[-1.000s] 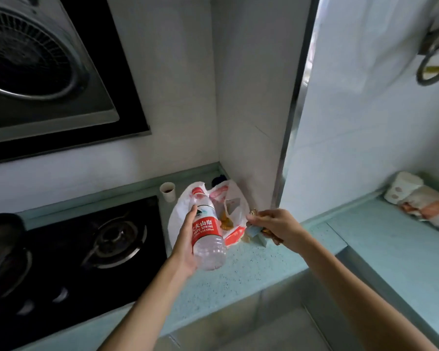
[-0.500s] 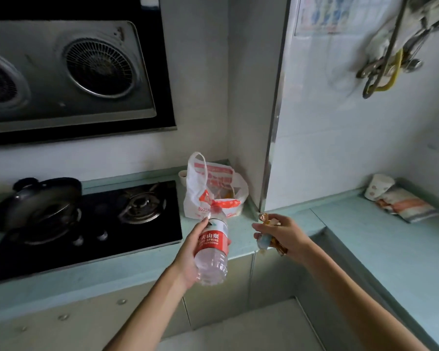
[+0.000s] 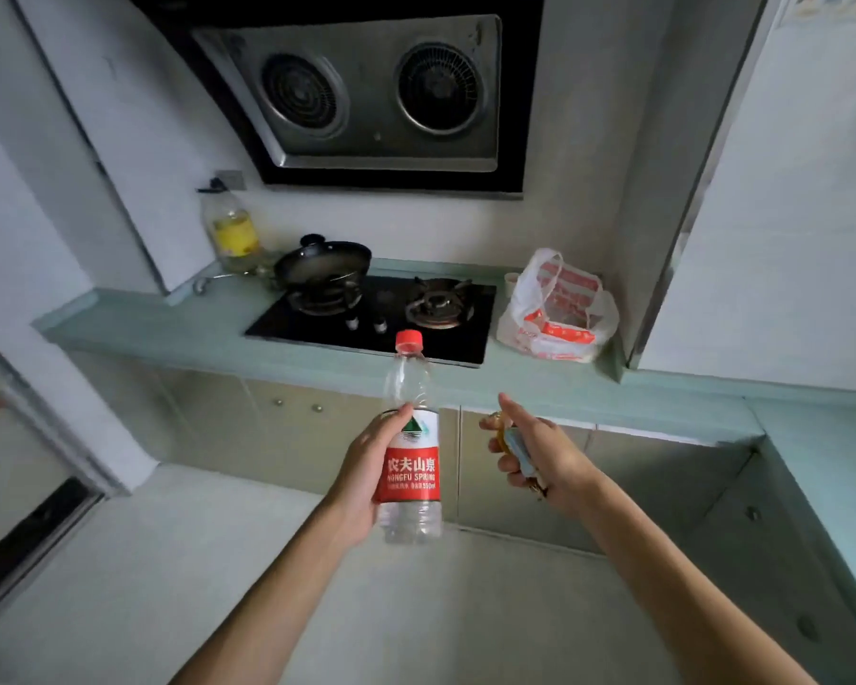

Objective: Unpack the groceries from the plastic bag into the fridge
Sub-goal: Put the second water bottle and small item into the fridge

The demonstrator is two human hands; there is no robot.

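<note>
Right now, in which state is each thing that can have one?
bottle: capped, upright, held in left grip
packets: clutched in right grip
bag: mouth open, on counter
wok: on left burner
right burner: bare, unlit

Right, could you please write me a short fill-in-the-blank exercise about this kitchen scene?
1. The left hand grips a ____-capped bottle, while the right hand holds packets.
2. The bag sits on the counter, to the ____ of the stove.
3. The pan sits on the stove's ____ burner.
Missing: red; right; left.
</note>
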